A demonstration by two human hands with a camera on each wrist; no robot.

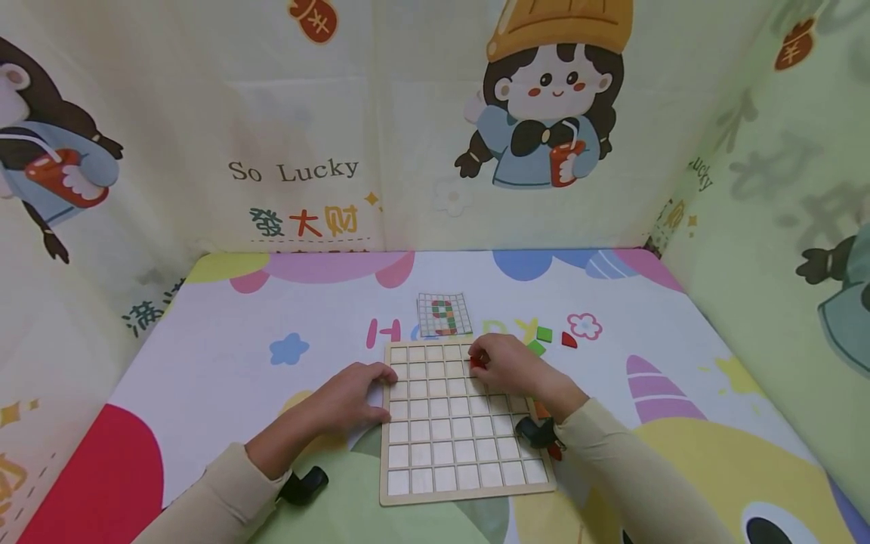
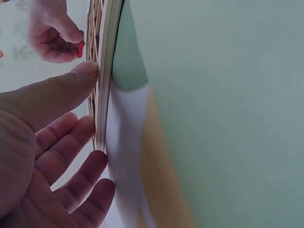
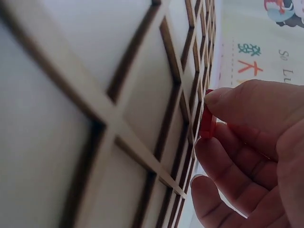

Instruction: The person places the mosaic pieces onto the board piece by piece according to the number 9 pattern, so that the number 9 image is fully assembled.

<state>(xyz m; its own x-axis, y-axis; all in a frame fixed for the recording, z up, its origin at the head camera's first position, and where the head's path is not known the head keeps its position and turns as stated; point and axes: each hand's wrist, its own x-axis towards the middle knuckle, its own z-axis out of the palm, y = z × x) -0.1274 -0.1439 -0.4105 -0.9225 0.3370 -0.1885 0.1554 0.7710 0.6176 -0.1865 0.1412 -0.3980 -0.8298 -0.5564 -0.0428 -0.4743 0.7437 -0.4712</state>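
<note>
A wooden grid board (image 1: pixel 435 431) with bare square cells lies flat on the table. At its left edge, my left hand (image 1: pixel 350 394) rests with thumb and fingertips against the frame, spread apart. My right hand (image 1: pixel 513 366) is over the board's upper right part. Between its thumb and fingers it pinches a small red tile (image 3: pixel 207 121), whose full shape is partly hidden. Behind the board lies a pattern card (image 1: pixel 445 315) showing a figure like a 9 in red, green and orange squares.
To the right of the board lie loose green tiles (image 1: pixel 544 334) and a red quarter-round tile (image 1: pixel 569 340). An orange tile (image 1: pixel 541 409) and another red piece (image 1: pixel 555 452) show partly beside the right forearm. A patterned cloth (image 1: pixel 224 355) covers the table; printed curtains surround it.
</note>
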